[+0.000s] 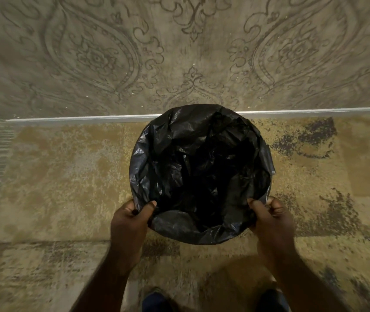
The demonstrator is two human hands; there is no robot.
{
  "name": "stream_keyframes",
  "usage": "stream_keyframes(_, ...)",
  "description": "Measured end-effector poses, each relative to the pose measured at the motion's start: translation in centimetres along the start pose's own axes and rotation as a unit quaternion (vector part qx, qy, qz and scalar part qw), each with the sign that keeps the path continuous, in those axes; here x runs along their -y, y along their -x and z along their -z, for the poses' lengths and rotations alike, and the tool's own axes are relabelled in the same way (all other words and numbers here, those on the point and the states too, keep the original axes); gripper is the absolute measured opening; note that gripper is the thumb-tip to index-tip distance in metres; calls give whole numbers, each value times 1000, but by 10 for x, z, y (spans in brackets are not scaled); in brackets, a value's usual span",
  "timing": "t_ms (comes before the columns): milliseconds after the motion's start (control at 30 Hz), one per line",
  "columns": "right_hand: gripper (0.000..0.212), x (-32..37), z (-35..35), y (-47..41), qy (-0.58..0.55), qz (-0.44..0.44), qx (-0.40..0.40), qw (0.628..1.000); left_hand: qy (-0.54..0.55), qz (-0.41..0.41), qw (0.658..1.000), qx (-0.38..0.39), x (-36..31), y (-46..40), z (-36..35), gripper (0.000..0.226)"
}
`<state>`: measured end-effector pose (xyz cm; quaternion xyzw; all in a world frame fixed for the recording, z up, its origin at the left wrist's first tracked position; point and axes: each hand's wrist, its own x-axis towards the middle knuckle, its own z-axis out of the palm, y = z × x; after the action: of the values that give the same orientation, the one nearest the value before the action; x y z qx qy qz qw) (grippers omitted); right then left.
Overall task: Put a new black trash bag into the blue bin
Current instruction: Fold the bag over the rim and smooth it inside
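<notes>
The left hand (130, 218) pinches the near-left edge of the black trash bag (199, 154), thumb inside, fingers curled outside. The bag already lines the bin, folded over the rim all round, hiding any blue; only tucking looks left. The right hand (271, 218) grips the near-right edge likewise.

Left hand (132, 218) and right hand (269, 216) pinch the near edge of the black trash bag (199, 167) — mouth spread wide over patterned carpet (67, 176).
</notes>
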<state>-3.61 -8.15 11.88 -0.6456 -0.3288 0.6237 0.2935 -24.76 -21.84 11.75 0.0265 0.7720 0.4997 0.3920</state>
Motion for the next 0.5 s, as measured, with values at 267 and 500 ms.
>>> stream_keyframes(267, 33, 62, 8, 39, 66, 95, 16, 993, 31, 15, 999, -28, -53, 52, 9, 12)
stream_keyframes(500, 45, 118, 12, 79, 94, 118, 39, 988, 98, 49, 994, -27, -114, 104, 27, 15)
